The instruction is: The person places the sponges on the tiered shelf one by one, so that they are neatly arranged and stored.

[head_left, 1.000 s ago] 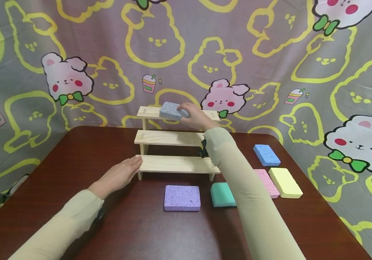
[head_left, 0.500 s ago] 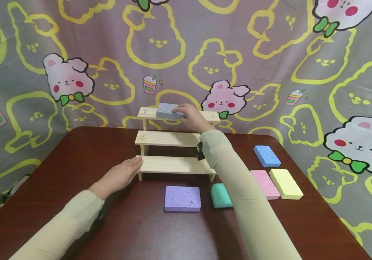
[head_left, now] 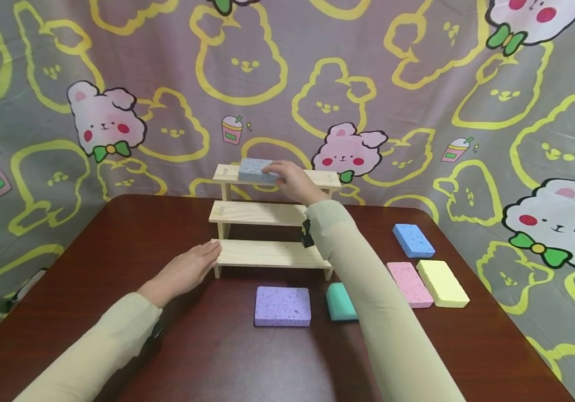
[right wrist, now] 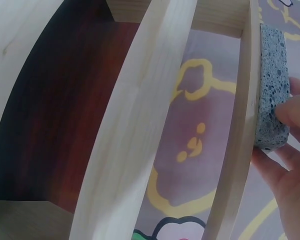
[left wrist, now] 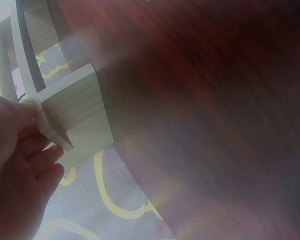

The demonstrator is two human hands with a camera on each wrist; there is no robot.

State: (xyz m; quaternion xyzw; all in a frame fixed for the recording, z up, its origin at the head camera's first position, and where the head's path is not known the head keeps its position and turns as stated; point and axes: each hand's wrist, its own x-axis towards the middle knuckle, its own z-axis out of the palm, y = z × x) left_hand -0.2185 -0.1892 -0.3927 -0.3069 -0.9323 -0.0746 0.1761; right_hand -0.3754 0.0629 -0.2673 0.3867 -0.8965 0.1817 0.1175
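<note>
A grey-blue speckled sponge (head_left: 256,171) rests on the top board of a three-step wooden shelf stand (head_left: 262,254). My right hand (head_left: 294,181) holds the sponge at its right end; in the right wrist view the thumb lies on the side of the sponge (right wrist: 274,85), with fingers behind and below. At the left end of the lowest board is my left hand (head_left: 184,273). From the left wrist view, this hand (left wrist: 20,160) grips the board's end, thumb on one side and curled fingers on the other.
On the dark wooden table (head_left: 116,240) lie a purple sponge (head_left: 282,306), a green sponge (head_left: 340,301) partly behind the right sleeve, a pink sponge (head_left: 410,283), a yellow sponge (head_left: 443,283) and a blue sponge (head_left: 414,240). A patterned curtain (head_left: 267,72) hangs behind.
The grey-blue sponge has slid left along the top board, with my right hand still on it. My left hand and the stand have stayed in place.
</note>
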